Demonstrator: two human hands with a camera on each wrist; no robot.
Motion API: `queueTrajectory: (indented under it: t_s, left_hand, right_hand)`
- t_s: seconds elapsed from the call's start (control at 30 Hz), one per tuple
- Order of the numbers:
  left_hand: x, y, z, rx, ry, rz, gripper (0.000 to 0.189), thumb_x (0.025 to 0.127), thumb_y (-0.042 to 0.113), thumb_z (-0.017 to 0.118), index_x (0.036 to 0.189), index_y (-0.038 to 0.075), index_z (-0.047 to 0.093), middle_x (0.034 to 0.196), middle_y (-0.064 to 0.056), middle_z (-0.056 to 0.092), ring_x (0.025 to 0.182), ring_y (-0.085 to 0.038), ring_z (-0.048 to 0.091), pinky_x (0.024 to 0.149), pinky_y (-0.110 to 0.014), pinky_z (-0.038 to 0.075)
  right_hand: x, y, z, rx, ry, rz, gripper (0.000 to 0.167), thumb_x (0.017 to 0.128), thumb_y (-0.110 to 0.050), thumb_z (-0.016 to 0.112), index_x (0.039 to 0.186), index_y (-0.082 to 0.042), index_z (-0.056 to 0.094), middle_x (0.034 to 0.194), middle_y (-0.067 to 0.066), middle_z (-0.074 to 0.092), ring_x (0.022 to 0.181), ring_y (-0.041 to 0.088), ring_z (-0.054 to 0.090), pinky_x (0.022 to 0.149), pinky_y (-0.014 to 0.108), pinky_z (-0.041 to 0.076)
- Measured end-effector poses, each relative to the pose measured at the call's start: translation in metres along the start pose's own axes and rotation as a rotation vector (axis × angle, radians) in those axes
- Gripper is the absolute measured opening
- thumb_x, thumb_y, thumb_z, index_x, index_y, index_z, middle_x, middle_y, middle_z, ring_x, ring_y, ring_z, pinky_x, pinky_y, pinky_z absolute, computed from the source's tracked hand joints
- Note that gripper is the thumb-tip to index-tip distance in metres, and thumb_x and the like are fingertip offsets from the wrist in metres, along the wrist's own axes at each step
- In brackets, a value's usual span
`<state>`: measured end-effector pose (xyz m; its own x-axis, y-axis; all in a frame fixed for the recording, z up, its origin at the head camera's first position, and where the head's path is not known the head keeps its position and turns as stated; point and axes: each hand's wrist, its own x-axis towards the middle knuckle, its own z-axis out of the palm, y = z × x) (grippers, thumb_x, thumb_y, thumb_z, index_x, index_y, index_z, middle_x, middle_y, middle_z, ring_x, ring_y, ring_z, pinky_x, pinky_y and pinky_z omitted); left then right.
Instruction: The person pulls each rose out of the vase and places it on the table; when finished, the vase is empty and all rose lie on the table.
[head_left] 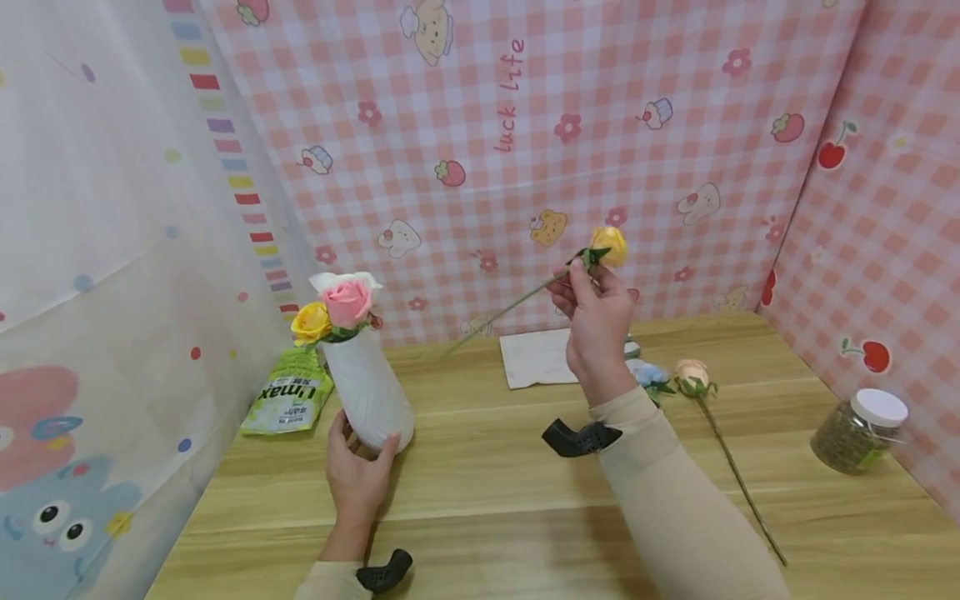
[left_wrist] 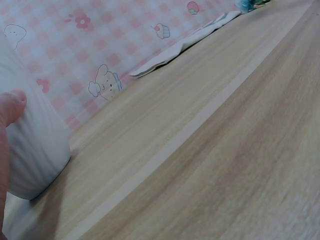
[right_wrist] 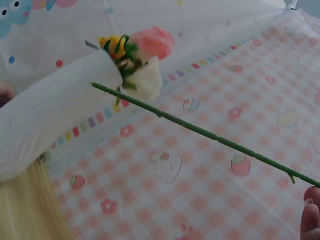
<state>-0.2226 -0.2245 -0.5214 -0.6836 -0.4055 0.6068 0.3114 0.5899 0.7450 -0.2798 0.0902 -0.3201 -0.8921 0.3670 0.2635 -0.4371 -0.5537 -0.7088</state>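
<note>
My left hand (head_left: 360, 471) grips the lower part of a white vase (head_left: 371, 392), thumb on its near side and fingers round the left. A pink rose (head_left: 348, 302), a yellow rose (head_left: 311, 322) and a white flower (head_left: 326, 280) stand in its mouth. To the right and higher up, my right hand (head_left: 597, 321) pinches a second yellow rose (head_left: 609, 246) just below its bloom. Its long green stem (right_wrist: 200, 131) slants down to the left, the bare end pointing toward the vase. In the right wrist view the stem tip overlaps the vase.
A green snack bag (head_left: 288, 396) lies left of the vase. At the back is a white sheet (head_left: 536, 358). Right of my right arm lie a blue flower (head_left: 651, 375) and a peach rose (head_left: 692, 375). A lidded jar (head_left: 858, 433) stands at the table's right side.
</note>
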Motion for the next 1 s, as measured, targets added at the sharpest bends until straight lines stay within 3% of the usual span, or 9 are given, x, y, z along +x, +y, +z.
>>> queueTrajectory:
  t_s: [0.23, 0.47, 0.67, 0.83, 1.0]
  left_hand:
    - [0.0, 0.002, 0.0, 0.007, -0.018, -0.007, 0.085, 0.07, 0.019, 0.087, 0.139, -0.002, 0.041, 0.125, -0.022, 0.053, 0.113, -0.032, 0.054, 0.086, -0.048, 0.051]
    - [0.001, 0.004, -0.002, -0.004, -0.023, -0.031, 0.085, 0.071, 0.02, 0.086, 0.14, -0.002, 0.04, 0.125, -0.022, 0.052, 0.114, -0.031, 0.053, 0.088, -0.048, 0.05]
    - [-0.001, 0.003, -0.002, -0.007, -0.021, -0.05, 0.085, 0.071, 0.019, 0.086, 0.139, -0.002, 0.041, 0.125, -0.021, 0.053, 0.113, -0.03, 0.052, 0.087, -0.046, 0.049]
    - [-0.001, 0.002, -0.001, -0.004, -0.017, -0.049, 0.085, 0.071, 0.018, 0.086, 0.14, -0.001, 0.04, 0.125, -0.021, 0.053, 0.113, -0.03, 0.052, 0.087, -0.045, 0.048]
    - [-0.001, 0.001, 0.0, 0.002, -0.019, -0.036, 0.086, 0.07, 0.017, 0.087, 0.14, -0.002, 0.04, 0.126, -0.021, 0.052, 0.114, -0.031, 0.052, 0.086, -0.046, 0.049]
  right_hand:
    - [-0.007, -0.001, -0.062, -0.051, 0.079, 0.07, 0.03, 0.089, -0.023, 0.068, 0.106, 0.001, 0.063, 0.084, 0.011, 0.069, 0.066, 0.016, 0.067, 0.054, 0.021, 0.054]
    - [-0.016, -0.001, -0.105, -0.135, 0.18, 0.122, 0.025, 0.088, -0.02, 0.07, 0.103, 0.0, 0.067, 0.082, 0.01, 0.071, 0.063, 0.013, 0.066, 0.049, 0.02, 0.051]
    - [-0.022, 0.0, -0.133, -0.215, 0.219, 0.156, 0.017, 0.089, -0.015, 0.069, 0.098, -0.001, 0.067, 0.077, 0.007, 0.071, 0.061, 0.011, 0.066, 0.047, 0.019, 0.05]
    - [-0.022, 0.001, -0.145, -0.308, 0.232, 0.162, 0.022, 0.088, -0.015, 0.071, 0.098, 0.003, 0.063, 0.077, 0.005, 0.071, 0.062, 0.01, 0.066, 0.048, 0.019, 0.05]
    - [-0.02, 0.008, -0.154, -0.415, 0.213, 0.224, 0.024, 0.086, -0.017, 0.072, 0.098, 0.0, 0.058, 0.077, -0.001, 0.072, 0.064, 0.008, 0.066, 0.048, 0.018, 0.049]
